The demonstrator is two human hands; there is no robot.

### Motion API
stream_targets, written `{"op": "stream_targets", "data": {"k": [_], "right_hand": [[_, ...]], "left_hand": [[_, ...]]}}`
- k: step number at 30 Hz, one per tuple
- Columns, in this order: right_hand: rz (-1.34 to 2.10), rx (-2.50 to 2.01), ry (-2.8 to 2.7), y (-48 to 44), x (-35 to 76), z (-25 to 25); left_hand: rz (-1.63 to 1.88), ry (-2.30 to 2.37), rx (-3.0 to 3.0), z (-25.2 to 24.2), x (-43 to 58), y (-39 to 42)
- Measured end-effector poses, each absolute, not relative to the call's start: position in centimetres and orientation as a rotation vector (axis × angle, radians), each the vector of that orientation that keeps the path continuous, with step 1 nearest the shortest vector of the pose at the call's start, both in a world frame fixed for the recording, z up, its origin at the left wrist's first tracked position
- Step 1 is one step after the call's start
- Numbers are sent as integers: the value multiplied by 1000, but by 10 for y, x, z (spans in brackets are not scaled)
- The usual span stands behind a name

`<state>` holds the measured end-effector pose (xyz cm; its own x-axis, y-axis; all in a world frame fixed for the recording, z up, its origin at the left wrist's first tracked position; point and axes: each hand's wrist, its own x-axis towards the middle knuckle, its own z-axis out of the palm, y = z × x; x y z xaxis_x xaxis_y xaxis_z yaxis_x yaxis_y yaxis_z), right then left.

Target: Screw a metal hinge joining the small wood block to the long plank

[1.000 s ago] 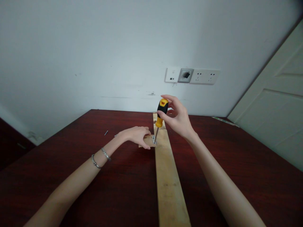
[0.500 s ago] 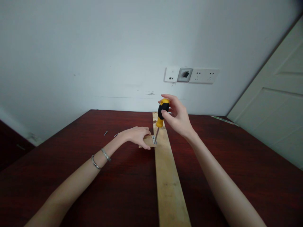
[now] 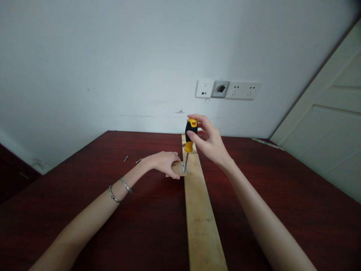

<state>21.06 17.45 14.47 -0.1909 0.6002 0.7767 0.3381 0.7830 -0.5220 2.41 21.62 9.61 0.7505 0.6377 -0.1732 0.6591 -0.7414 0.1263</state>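
Note:
My right hand [image 3: 210, 143] is closed around the yellow and black handle of a screwdriver [image 3: 190, 136]. The screwdriver stands nearly upright, its tip down on a small metal bracket [image 3: 184, 168] at the left edge of a long pale wooden plank [image 3: 200, 210]. The plank lies on the dark red table [image 3: 141, 210]. My left hand [image 3: 163, 162] rests palm down on a small wooden block [image 3: 176, 169] that sits against the plank's left side, fingers curled over it. Two thin bracelets [image 3: 120, 189] circle my left wrist.
Two small dark screws [image 3: 126, 159] lie on the table left of my left hand. A white wall with a row of sockets [image 3: 228, 90] stands behind the table. A pale door [image 3: 327, 124] is at the right.
The screwdriver handle has shifted slightly left and more upright, and my right fingers have changed their grip round it. My left hand has stayed on the block.

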Motion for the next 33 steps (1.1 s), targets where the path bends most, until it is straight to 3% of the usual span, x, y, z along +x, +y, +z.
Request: {"op": "stream_targets", "data": {"k": [18,33], "right_hand": [[89,-766,-1862,173,210,148],[155,-773,-1816,178,210,145]], "left_hand": [[-183,1017,2750,98,25,214],[-214,1024,2765,103,26,210]]}}
